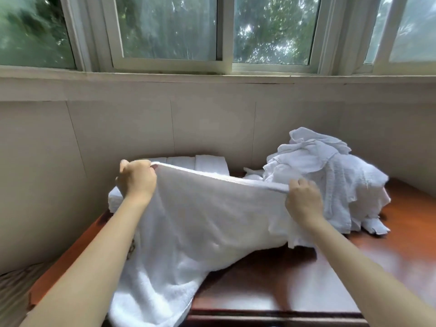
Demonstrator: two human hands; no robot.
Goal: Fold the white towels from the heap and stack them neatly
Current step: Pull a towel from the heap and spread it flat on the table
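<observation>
A: What's closest in?

B: The lower end of the spread towel (200, 220). It spills over the near edge of the wooden table (354, 267), below the left forearm. Its top hem is stretched taut between both hands, lifted off the tabletop.

A: Where's the free room?

B: Bare wood lies below and outside the right hand, running to the table's near and right edges. On the left hand's outer side the table edge is close, with the wall just past it.

A: And the heap?

B: The heap (330, 175) of crumpled white towels sits just beyond and outside the right hand. I cannot tell whether it touches the held towel. The folded towels (210, 162) line the wall beyond the left hand, partly hidden by the raised hem.

A: The hands?

B: The left hand (136, 178) is the higher one, with its fingers curled round the hem's corner and its back toward the camera. The right hand (303, 199) sits lower, pinching the hem's other end. Both arms reach forward.
</observation>
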